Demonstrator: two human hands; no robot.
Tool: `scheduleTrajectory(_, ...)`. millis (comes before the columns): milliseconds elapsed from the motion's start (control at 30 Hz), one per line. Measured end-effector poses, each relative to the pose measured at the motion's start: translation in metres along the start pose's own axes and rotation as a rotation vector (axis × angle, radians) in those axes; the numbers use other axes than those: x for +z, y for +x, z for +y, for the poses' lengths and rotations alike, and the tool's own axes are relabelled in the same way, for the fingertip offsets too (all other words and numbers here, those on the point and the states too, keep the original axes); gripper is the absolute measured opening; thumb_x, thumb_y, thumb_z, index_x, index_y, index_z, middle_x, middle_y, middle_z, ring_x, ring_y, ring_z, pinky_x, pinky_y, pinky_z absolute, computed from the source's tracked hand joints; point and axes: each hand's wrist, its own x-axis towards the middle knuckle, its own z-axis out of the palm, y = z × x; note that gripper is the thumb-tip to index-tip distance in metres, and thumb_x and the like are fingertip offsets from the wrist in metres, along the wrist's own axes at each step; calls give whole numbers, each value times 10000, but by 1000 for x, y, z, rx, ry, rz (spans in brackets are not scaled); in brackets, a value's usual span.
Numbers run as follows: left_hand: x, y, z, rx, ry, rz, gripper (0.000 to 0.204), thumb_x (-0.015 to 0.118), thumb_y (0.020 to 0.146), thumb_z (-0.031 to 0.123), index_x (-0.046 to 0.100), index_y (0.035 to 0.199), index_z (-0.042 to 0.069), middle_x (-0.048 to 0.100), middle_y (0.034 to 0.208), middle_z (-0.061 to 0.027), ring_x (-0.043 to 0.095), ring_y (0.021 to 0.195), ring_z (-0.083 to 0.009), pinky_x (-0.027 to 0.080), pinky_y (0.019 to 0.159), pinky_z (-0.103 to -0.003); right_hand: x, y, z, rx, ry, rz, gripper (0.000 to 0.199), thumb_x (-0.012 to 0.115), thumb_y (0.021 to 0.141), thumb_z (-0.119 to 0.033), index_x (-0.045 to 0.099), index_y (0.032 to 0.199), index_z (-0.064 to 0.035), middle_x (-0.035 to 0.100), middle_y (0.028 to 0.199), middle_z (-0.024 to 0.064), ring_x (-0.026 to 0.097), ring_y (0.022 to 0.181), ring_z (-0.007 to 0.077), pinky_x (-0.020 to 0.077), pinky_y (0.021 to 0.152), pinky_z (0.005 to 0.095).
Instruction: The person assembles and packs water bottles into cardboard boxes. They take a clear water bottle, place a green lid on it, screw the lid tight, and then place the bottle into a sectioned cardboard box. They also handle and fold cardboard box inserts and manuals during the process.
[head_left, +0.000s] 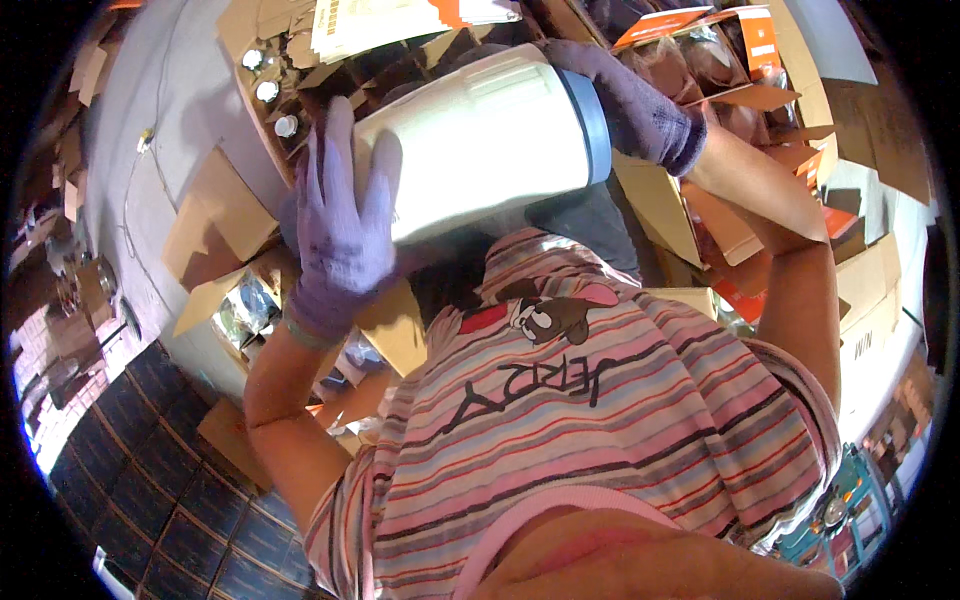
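Observation:
A large white cylinder-shaped container (470,145) with a blue band or lid (588,125) at its right end lies tilted on its side, held up in front of my chest. My left hand (345,225), in a purple knitted glove, grips its left end, the fingers spread against the side. At the other end my right hand (640,105), gloved in the same purple, holds the container near the blue end. Most of the right fingers are hidden behind it. Whatever print the white side carries is washed out by glare.
Behind the container stands an open carton with dividers, holding bottles with white caps (285,126) and papers (375,25) on top. Another open carton (810,60) at right holds wrapped items and orange packets. Dark stacked boxes (150,480) fill the lower left.

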Motion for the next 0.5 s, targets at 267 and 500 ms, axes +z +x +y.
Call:
scheduleTrajectory(267,1,8,-7,-100,32,-81,765,676,645,251,490,1384,177,471,1286,-203,461,1159,-369,408,980,-500,19,-11,20,-317,-519,324,862,648,828,-98,135,1514,-9,353,1474,140,387,1336,241,303,1120,377)
scheduleTrajectory(500,-13,2,-9,-54,-89,37,1018,835,428,361,499,1373,189,463,1322,-153,452,1164,-348,356,1046,-498,43,-13,1,-354,-408,277,1091,734,635,-99,93,1514,-6,381,1425,190,399,1313,273,313,1113,415)
